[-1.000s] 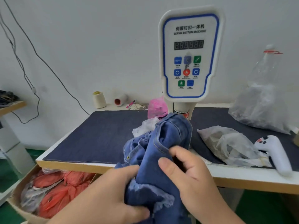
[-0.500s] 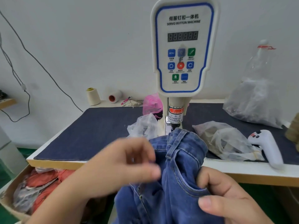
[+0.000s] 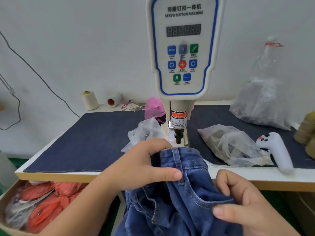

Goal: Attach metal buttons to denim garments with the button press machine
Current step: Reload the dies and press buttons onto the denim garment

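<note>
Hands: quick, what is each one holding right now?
Left hand: closed on the jeans at the waistband, below the press head.
Right hand: closed on the jeans' pocket edge.

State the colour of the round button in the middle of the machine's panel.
Red-orange, seen in the head view: the round button on the machine.

Small garment workshop: servo button machine (image 3: 183, 48) on denim-covered worktop (image 3: 85, 142), thread cones (image 3: 90, 100) by the wall, bagged supplies (image 3: 230, 145), box of orange bags (image 3: 42, 201) below.
</note>
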The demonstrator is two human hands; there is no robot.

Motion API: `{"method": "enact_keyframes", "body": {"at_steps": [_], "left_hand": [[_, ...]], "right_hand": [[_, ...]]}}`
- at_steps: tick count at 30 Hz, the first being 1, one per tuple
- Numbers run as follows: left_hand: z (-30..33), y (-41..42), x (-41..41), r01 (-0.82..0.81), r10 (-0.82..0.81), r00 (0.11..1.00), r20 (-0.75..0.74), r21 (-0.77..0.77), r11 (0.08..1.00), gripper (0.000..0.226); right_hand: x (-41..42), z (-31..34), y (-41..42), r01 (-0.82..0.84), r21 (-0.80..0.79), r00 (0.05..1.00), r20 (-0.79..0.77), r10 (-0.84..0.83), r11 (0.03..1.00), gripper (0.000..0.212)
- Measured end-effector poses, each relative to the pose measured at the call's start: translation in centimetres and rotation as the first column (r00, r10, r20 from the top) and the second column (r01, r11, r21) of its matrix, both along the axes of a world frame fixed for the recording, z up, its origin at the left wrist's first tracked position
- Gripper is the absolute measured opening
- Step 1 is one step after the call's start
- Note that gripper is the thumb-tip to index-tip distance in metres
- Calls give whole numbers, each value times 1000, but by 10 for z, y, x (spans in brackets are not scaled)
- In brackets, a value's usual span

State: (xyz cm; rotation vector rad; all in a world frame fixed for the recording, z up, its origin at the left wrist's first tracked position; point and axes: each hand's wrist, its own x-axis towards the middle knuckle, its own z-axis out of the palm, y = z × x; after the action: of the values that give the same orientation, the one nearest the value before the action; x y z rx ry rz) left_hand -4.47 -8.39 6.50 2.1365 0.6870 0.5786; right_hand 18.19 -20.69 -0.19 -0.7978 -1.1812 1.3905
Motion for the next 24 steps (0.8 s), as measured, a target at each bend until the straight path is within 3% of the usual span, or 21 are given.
{"method": "enact_keyframes", "body": {"at_steps": [3, 5, 6, 8, 12, 15, 17, 18, 20, 22, 24], "left_hand": [[-14, -4, 0, -74, 62, 996, 61, 225, 972, 42], [-22, -6, -1, -113, 83, 991, 108, 310, 944, 36], [-25, -8, -2, -121, 86, 987, 139, 274, 954, 33], [-28, -10, -3, -86, 74, 971, 229, 44, 995, 27], [-25, -8, -3, 114, 37, 922, 385, -362, 925, 23], [-25, -7, 2, 361, -23, 846, 532, -541, 760, 14], [-23, -11, 8, 685, -98, 659, 745, -542, 487, 21], [-24, -12, 11, 775, -58, 572, 818, -516, 364, 29], [-21, -15, 11, 812, 32, 518, 855, -503, 295, 31], [-22, -12, 10, 765, 50, 579, 814, -564, 311, 20], [-24, -7, 6, 506, 150, 739, 657, -688, 521, 14]], "right_hand": [[3, -12, 7, 99, -15, 992, -73, -100, 995, 46], [2, -16, 11, 165, -15, 986, -1, -165, 986, 39], [2, -16, 12, 192, -18, 980, 50, -191, 981, 35], [-1, -17, 14, 233, -11, 961, 155, -228, 972, 34], [-8, -9, 20, 222, 109, 881, 404, -247, 969, 69], [-13, 4, 29, -8, 168, 887, 457, -70, 986, 88], [-20, 9, 35, -149, 86, 914, 393, 104, 985, 91], [-23, 10, 37, -204, 41, 913, 368, 175, 978, 89], [-29, 11, 40, -305, -49, 898, 318, 304, 951, 80], [-30, 9, 40, -311, -109, 902, 281, 329, 944, 69], [-28, 0, 37, -101, -63, 923, 367, 117, 993, 54]]}}
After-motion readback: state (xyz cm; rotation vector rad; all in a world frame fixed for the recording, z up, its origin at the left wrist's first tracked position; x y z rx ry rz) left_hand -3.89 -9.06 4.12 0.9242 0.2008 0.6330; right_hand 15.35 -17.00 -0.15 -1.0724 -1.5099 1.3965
